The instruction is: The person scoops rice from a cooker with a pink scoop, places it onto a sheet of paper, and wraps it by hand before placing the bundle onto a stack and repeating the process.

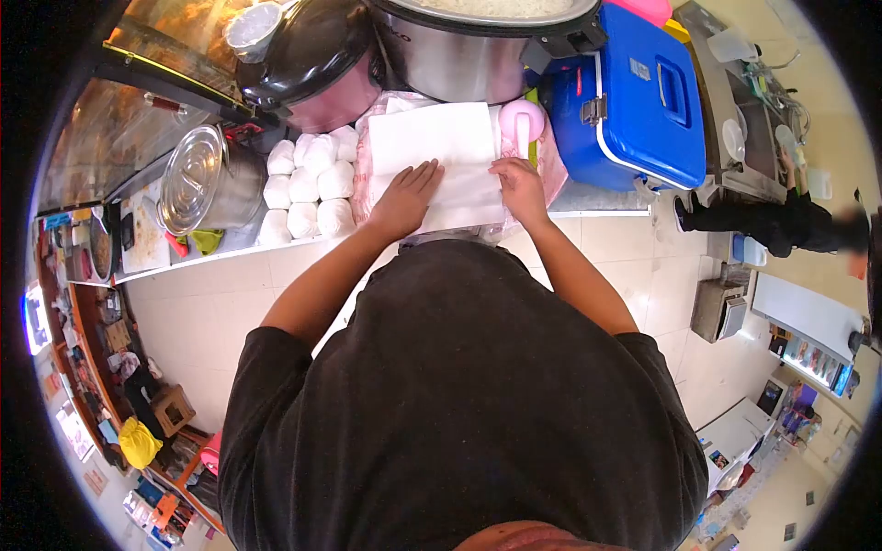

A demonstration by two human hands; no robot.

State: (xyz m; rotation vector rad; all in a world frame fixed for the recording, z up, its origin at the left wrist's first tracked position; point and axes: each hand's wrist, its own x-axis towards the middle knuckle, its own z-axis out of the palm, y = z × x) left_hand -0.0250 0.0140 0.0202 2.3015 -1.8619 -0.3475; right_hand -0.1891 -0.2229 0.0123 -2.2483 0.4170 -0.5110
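Observation:
A white sheet of paper (432, 138) lies on the counter in front of me. My left hand (407, 197) rests flat on its near left part with fingers spread. My right hand (520, 186) presses on its near right edge, fingers bent over the sheet. To the left of the paper sit several white wrapped round bundles (309, 186) in rows. A pink scoop (522, 120) lies just beyond my right hand.
A large steel rice cooker (478, 46) with its open black lid (312, 55) stands behind the paper. A blue cooler box (638, 96) is at the right, a steel lidded pot (202, 179) at the left. Another person in black (781, 225) stands far right.

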